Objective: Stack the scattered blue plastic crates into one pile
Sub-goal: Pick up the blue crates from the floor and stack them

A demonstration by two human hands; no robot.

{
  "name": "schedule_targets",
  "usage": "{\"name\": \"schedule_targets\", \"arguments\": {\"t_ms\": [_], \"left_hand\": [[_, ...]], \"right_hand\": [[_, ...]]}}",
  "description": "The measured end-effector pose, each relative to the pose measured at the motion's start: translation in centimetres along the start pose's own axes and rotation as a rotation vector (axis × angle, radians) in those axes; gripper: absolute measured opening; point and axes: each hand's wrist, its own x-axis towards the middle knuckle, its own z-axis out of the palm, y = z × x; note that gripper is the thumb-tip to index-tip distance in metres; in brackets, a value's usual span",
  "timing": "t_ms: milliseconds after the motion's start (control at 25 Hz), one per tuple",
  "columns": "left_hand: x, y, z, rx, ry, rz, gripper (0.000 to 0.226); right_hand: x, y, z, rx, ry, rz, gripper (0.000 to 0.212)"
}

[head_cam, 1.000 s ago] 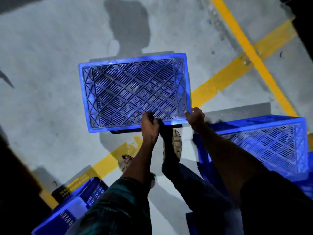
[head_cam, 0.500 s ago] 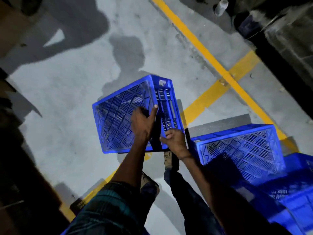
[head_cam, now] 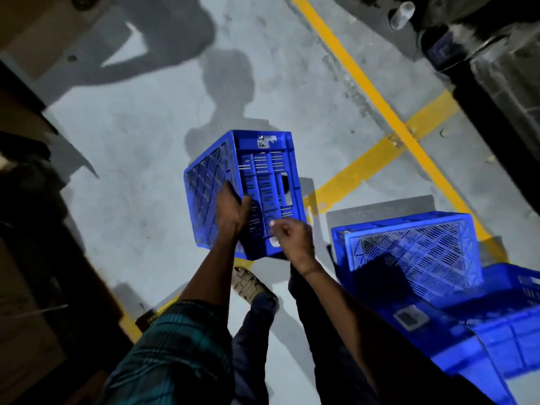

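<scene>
A blue slatted plastic crate (head_cam: 263, 168) hangs tilted in the air above the grey floor, its side wall with a handle hole facing up. My left hand (head_cam: 229, 207) grips the crate along the edge between its lattice bottom and that wall. My right hand (head_cam: 292, 236) holds the crate's near lower edge, fingers curled. At the right an upside-down blue crate (head_cam: 415, 252) sits on top of other blue crates (head_cam: 502, 323).
Yellow floor lines (head_cam: 380, 103) cross behind the crates. Dark boxes or walls (head_cam: 32, 229) line the left side and a dark structure (head_cam: 502, 83) the upper right. My legs and sandalled foot (head_cam: 248, 283) are below the held crate.
The crate has been lifted off the floor and turned from lattice bottom facing up to side wall facing up. Both hands shifted along its edge, and the view swung left.
</scene>
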Motion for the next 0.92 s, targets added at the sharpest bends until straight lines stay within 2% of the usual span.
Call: {"name": "schedule_targets", "arguments": {"t_ms": [80, 120, 200, 360, 440, 560, 720, 880, 920], "left_hand": [[-0.2, -1.1, -1.7, -0.045, 0.008, 0.02, 0.044], [-0.4, -1.7, -2.4, -0.071, 0.025, 0.029, 0.045], [-0.6, -2.7, -3.7, -0.118, 0.082, 0.018, 0.047], [-0.6, -5.1, -6.4, -0.133, 0.126, -0.073, 0.046], [-0.8, -6.3, -8.2, -0.144, 0.077, -0.109, 0.049], [-1.8, -6.9, -10.7, -0.16, 0.036, -0.106, 0.058], [-3.5, -5.4, -13.1, -0.097, -0.004, -0.112, 0.04], [-8.9, -1.2, -16.4, -0.044, 0.015, -0.007, 0.06], [-10.8, -0.2, -16.9, -0.026, 0.027, 0.039, 0.059]], "right_hand": [[2.0, -0.6, -0.4, -0.1, 0.231, -0.034, 0.022], [3.3, -1.1, -0.3, -0.112, 0.274, -0.008, 0.029], [6.2, -2.3, 0.7, -0.074, 0.187, 0.126, 0.041], [8.0, -5.3, 3.8, 0.223, -0.137, 0.28, 0.033], [6.2, -6.1, 5.3, 0.344, -0.177, 0.327, 0.034], [2.5, -7.1, 6.2, 0.435, -0.17, 0.384, 0.04], [-2.1, -9.3, 5.6, 0.577, -0.075, 0.409, 0.038], [-6.0, -13.3, 4.4, 0.696, 0.102, 0.455, 0.033], [-6.8, -14.2, 3.8, 0.712, 0.139, 0.459, 0.033]]}}
